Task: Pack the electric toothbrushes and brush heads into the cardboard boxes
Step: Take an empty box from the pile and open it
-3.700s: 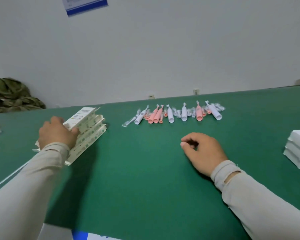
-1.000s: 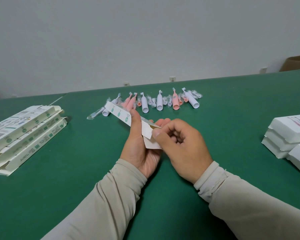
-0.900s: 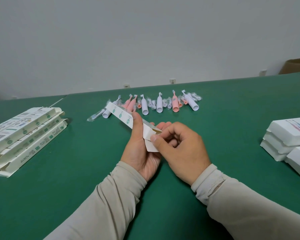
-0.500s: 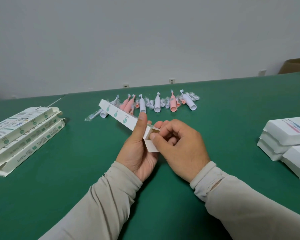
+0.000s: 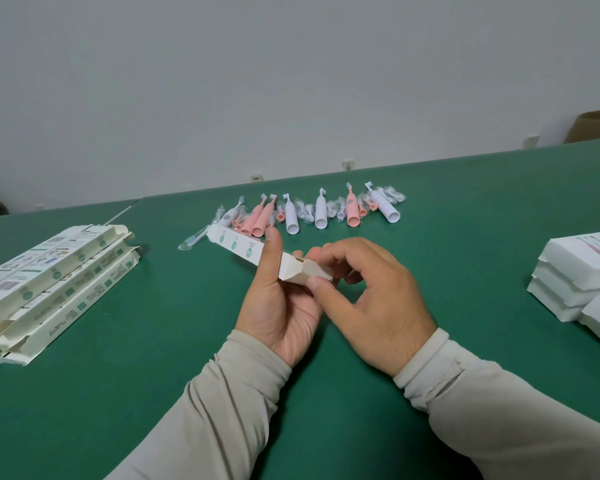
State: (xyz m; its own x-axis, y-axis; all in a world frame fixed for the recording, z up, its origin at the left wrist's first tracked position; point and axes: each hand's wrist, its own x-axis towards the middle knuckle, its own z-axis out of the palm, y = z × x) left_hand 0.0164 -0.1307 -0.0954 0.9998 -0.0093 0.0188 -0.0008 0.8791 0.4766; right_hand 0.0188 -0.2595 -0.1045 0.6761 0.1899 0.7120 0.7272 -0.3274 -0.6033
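Since 3.7 s ago: one flat carton (image 5: pixel 250 251) lifted off the stack of flat cartons (image 5: pixel 49 282) at the left and brought to mid-worktop; both hands come together on it. Since 0.5 s ago: near end flap (image 5: pixel 314 271) drawn further out, carton slightly lower and more level.

Step in hand, as judged: erecting the first carton and freeing its near end, ahead of any loading. Nothing packed yet in this carton.

Left hand (image 5: pixel 279 306): palm up, curled under the carton, thumb (image 5: pixel 270 254) pressed across the printed upper face, fingertips just visible at the far side. Firm grip around the carton's near half.

Right hand (image 5: pixel 371 296): thumb and forefinger pinching the end flap, remaining fingers loosely curled above it, holding nothing else.

Carton: held off the green worktop (image 5: pixel 153 393), long axis running from near right to far left, far end just in front of the row of goods; near end partly open, plain inner board showing.

Electric toothbrushes (image 5: pixel 321 213), pink and white, with bagged brush heads (image 5: pixel 336 207) between them: in a row at the far centre, untouched. White boxes (image 5: pixel 575 271) stacked at the right edge, well apart from the hands.

Next move, as judged: flap folded clear and body squared into a tube, then a reach to the far row for one toothbrush, slid in lengthwise. Risk: thin board creasing under the thumb.
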